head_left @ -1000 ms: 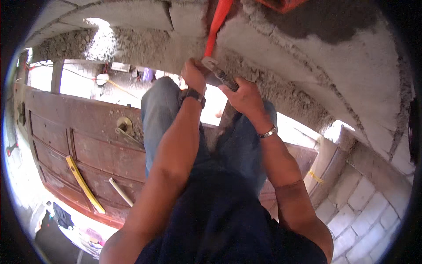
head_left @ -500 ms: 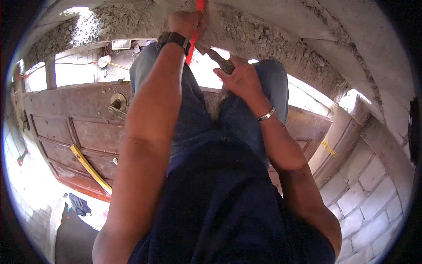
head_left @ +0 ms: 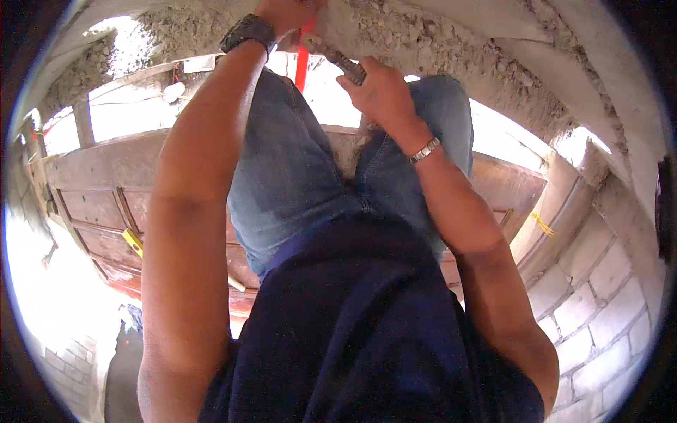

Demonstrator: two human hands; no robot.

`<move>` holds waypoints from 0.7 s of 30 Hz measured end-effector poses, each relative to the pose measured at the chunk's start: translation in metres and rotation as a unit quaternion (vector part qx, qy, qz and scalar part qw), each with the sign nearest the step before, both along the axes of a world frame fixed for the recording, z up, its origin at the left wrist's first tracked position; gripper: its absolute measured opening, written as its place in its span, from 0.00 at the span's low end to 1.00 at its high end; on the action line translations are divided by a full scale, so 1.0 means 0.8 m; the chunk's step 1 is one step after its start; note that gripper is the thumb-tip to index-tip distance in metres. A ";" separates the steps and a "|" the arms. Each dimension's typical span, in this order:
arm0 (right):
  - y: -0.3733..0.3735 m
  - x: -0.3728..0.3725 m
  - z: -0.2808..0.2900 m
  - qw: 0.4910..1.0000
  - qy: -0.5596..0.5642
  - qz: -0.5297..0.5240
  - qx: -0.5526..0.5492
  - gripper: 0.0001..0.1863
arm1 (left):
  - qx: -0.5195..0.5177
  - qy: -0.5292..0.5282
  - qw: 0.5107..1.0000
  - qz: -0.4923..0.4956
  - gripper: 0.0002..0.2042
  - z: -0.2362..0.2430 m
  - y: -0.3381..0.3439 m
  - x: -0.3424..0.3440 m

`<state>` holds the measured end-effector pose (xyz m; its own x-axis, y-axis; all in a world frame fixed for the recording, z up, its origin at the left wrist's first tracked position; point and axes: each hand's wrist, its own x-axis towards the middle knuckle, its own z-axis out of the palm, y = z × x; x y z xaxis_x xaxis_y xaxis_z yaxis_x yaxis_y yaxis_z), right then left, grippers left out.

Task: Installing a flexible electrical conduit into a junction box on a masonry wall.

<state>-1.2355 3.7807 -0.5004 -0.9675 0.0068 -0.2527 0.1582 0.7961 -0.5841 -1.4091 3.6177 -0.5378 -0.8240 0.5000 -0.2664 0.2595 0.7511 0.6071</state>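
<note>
At the top edge my left hand (head_left: pixel 282 15), with a black watch on its wrist, is partly cut off by the picture's rim. Its fingers look curled beside the upper end of a red strip (head_left: pixel 302 69); what is in them is hidden. My right hand (head_left: pixel 384 92), wearing a metal-banded watch, is wrapped round a tool with a dark ribbed handle (head_left: pixel 350 69). The tool's dusty grey head (head_left: pixel 314 44) points up and left, close to the red strip and my left hand. Its exact kind is unclear.
Rough broken concrete (head_left: pixel 451 53) runs along the top. My jeans-covered knees are below it. A brown panelled door (head_left: pixel 106 173) lies beneath me, with a yellow level (head_left: pixel 132 242) on it, mostly behind my left arm. A block wall (head_left: pixel 592 317) stands at the right.
My left hand has moved up, partly out of the picture, and its forearm has swung left. My right hand and the tool have shifted slightly up and left.
</note>
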 end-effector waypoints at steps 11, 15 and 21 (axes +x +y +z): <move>-0.002 -0.002 -0.013 1.000 -0.005 0.023 0.003 0.20 | 0.073 -0.102 0.990 -0.065 0.14 -0.036 -0.026 -0.033; -0.002 0.005 -0.012 0.999 -0.035 0.011 -0.013 0.19 | 0.001 -0.159 0.986 0.055 0.13 -0.030 -0.017 -0.031; 0.001 0.004 -0.022 1.000 0.006 0.011 0.001 0.18 | -0.160 -0.022 0.984 -0.077 0.18 -0.031 -0.085 -0.080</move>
<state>-1.2322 3.7814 -0.5179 -0.9704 -0.0133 -0.2413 0.1345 0.7998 -0.5849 -1.4731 3.5496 -0.5629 -0.7290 0.5032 -0.4641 0.3648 0.8593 0.3585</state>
